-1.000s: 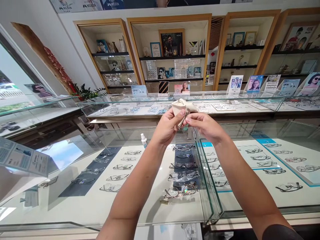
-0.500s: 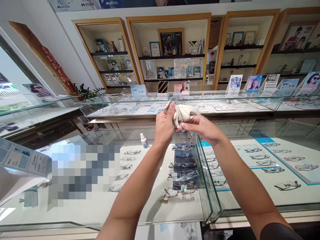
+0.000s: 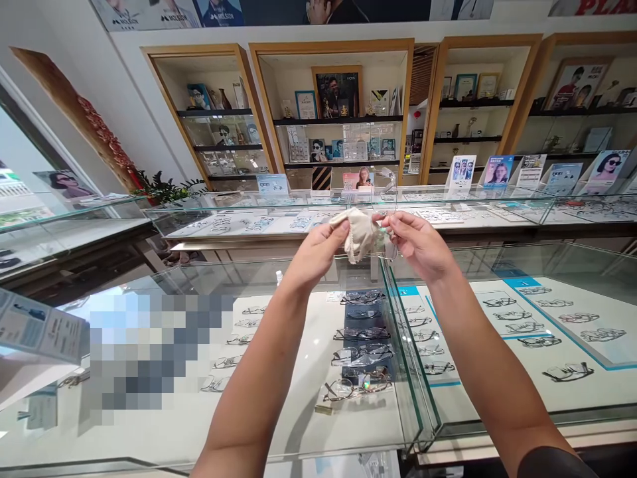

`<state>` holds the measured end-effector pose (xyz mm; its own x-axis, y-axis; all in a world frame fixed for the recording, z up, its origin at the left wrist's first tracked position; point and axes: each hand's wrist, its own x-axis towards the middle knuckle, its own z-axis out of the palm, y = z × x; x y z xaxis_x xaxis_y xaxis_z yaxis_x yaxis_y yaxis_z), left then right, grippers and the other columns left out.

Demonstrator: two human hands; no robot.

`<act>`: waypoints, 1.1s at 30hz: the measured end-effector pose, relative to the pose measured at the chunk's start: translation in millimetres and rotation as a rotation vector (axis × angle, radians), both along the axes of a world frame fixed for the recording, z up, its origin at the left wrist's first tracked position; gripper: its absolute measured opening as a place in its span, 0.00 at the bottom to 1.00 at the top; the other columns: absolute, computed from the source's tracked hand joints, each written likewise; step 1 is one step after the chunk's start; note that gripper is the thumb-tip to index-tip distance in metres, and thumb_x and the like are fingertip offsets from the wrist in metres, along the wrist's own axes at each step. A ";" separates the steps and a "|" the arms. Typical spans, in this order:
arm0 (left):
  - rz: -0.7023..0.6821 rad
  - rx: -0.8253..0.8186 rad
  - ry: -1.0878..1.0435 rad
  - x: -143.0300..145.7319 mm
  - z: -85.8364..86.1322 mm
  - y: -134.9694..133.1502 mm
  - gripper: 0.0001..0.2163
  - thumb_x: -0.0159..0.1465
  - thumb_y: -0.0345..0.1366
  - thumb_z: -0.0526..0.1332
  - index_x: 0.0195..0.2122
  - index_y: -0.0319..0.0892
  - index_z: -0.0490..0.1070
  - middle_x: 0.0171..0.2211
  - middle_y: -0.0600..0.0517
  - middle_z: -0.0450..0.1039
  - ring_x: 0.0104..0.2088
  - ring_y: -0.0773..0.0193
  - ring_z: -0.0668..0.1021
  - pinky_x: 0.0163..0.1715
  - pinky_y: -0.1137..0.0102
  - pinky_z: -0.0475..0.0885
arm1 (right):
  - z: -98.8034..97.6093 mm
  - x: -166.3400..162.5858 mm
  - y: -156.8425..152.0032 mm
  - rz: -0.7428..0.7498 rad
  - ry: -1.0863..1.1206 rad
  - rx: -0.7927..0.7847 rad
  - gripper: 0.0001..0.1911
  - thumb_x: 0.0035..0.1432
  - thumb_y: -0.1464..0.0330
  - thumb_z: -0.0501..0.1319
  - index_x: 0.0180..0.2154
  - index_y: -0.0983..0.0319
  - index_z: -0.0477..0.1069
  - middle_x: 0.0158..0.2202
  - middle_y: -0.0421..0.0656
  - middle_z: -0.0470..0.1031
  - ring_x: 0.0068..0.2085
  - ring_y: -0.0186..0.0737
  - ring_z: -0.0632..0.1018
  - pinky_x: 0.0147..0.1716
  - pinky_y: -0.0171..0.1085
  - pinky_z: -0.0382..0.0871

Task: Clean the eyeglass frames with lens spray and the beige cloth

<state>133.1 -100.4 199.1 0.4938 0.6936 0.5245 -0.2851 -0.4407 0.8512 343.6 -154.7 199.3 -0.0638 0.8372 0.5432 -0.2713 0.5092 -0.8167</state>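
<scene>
Above the front glass counter, my left hand (image 3: 314, 255) is closed on a cream cleaning cloth (image 3: 359, 236), with thumb on top. The cloth is bunched and its stitched edge hangs down. Just right of it, the fingers of my right hand (image 3: 423, 247) pinch a pair of thin-rimmed eyeglasses (image 3: 391, 249). Their clear lenses and thin frame are hard to make out against the background, and part is hidden by cloth and fingers. A white bottle (image 3: 279, 276) is mostly covered by my left forearm.
Below my hands, rows of glasses (image 3: 361, 333) lie inside the glass display case (image 3: 413, 398). More frames fill the right case (image 3: 568, 372). A folded leaflet (image 3: 42, 325) stands at left. Beyond are another glass counter (image 3: 239, 222) with standing cards and wooden wall shelves (image 3: 331, 46).
My hands have moved apart, the right one outward and slightly up. The cloth, earlier wrapped between both hands, now hangs from my left hand, and the glasses show more beside it. The view has tilted up slightly.
</scene>
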 end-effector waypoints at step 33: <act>0.126 -0.078 -0.128 45.5 -12.2 -33.1 0.25 0.56 0.56 0.77 0.25 0.39 0.71 0.21 0.57 0.62 0.22 0.73 0.62 0.24 0.72 0.55 | -4.7 -40.5 -3.8 0.164 0.203 -0.060 0.16 0.59 0.53 0.74 0.35 0.55 0.74 0.47 0.42 0.87 0.47 0.44 0.85 0.47 0.42 0.80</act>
<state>178.6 -133.4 186.9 0.3329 0.7868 0.5198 -0.3396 -0.4142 0.8444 303.1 -158.6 194.6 -0.0966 0.8557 0.5084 -0.5074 0.3971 -0.7647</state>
